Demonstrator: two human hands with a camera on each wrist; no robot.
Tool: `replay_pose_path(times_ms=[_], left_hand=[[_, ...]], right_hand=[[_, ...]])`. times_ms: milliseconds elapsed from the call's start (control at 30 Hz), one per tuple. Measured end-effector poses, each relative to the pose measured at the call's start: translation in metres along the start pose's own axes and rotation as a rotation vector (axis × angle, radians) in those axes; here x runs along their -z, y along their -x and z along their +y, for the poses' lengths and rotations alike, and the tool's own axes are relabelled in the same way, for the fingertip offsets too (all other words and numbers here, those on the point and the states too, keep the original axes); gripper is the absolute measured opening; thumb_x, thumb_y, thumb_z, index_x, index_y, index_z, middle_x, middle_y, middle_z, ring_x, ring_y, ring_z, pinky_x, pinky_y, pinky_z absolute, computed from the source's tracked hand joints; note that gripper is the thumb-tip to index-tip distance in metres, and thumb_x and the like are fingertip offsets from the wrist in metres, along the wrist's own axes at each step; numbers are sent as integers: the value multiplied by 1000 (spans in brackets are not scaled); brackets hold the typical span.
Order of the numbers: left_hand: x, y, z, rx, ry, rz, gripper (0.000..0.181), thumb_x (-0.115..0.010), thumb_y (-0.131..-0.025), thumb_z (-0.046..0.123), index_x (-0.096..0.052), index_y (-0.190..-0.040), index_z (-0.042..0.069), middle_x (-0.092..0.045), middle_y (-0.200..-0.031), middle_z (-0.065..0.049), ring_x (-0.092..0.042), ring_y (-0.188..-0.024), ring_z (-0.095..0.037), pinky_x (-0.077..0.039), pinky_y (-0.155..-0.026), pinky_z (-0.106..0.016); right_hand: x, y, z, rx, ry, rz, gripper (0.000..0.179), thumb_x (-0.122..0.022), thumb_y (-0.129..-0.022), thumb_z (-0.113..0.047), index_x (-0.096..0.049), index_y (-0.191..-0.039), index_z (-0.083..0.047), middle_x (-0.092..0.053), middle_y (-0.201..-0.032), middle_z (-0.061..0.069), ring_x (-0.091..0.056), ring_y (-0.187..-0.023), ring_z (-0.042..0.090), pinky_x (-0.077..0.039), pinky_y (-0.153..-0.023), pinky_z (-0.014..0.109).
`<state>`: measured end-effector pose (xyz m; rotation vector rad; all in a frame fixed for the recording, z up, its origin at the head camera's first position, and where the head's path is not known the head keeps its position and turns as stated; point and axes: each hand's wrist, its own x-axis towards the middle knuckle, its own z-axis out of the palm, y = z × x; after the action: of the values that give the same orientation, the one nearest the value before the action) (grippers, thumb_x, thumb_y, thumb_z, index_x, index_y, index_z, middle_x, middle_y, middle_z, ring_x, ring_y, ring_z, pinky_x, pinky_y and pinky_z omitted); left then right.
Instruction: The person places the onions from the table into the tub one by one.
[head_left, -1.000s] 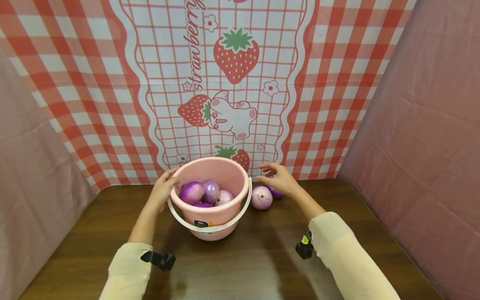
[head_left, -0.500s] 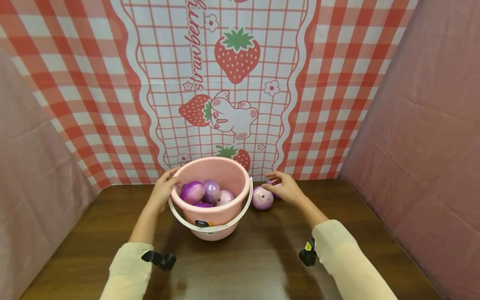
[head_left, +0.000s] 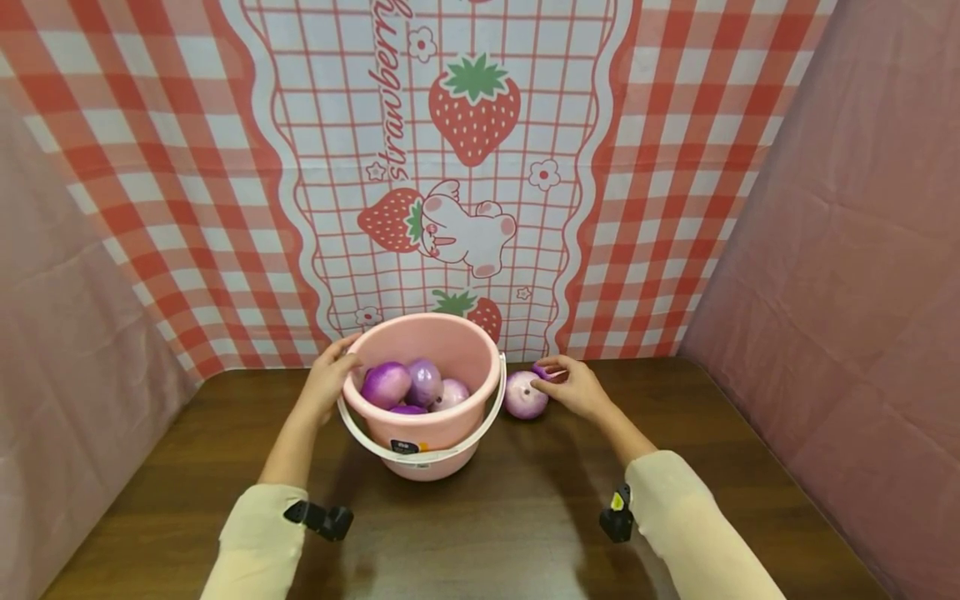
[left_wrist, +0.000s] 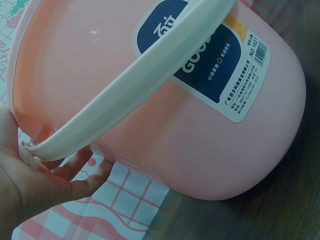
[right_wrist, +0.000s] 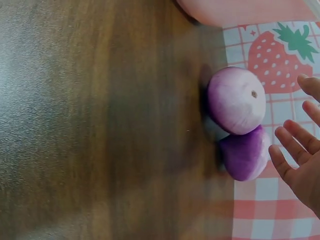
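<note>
My left hand (head_left: 324, 385) grips the left rim of a pink bucket (head_left: 453, 431); in the left wrist view its fingers (left_wrist: 92, 181) lie against the outer wall below the rim. Several purple onions (head_left: 386, 384) lie inside the bucket. To its right, a pale onion (head_left: 522, 402) rests on the table, and a darker purple onion (right_wrist: 244, 154) lies against it, mostly hidden behind my right hand (head_left: 579, 390) in the head view. That hand holds nothing; its fingers are spread beside the two onions in the right wrist view, fingertips close to the darker one.
The bucket's white handle (head_left: 435, 457) hangs down across its front, over a label (left_wrist: 235, 85). A brown wooden table (head_left: 480, 533) lies beneath. A red-checked strawberry cloth (head_left: 660, 208) rises at the back edge, with pink cloth (head_left: 832, 275) at both sides.
My right hand has moved down and slightly right, from above the two loose onions to right beside them. The left hand and the bucket have stayed in place.
</note>
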<state>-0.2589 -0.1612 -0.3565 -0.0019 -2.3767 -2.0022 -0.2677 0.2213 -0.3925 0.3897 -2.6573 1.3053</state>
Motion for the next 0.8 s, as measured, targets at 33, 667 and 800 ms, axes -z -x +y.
replay_pose_path(times_ms=[33, 667, 800], left_hand=[[0, 0, 0, 0, 0, 0, 56, -46, -89, 11, -35, -144, 9, -41, -137, -22, -46, -118, -28, -47, -85, -15], [0, 3, 3, 9, -11, 2, 56, -45, -89, 13, -35, -145, 12, -41, -137, -22, -46, -118, -28, -47, -85, -16], [0, 3, 3, 8, -8, 3, 56, -45, -90, 13, -35, -145, 11, -43, -136, -22, -47, -117, -28, -47, -85, -16]], right_hand=[[-1, 1, 1, -6, 4, 2, 43, -71, -81, -22, -61, -116, 2, -64, -113, 24, -62, -100, 37, -53, -86, 44], [-20, 6, 17, -93, 13, 57, 40, -73, -79, -17, -62, -112, 4, -63, -109, 21, -62, -99, 35, -53, -84, 42], [-21, 5, 19, -104, 11, 68, 40, -73, -79, -17, -63, -111, 3, -63, -108, 21, -61, -99, 34, -53, -85, 42]])
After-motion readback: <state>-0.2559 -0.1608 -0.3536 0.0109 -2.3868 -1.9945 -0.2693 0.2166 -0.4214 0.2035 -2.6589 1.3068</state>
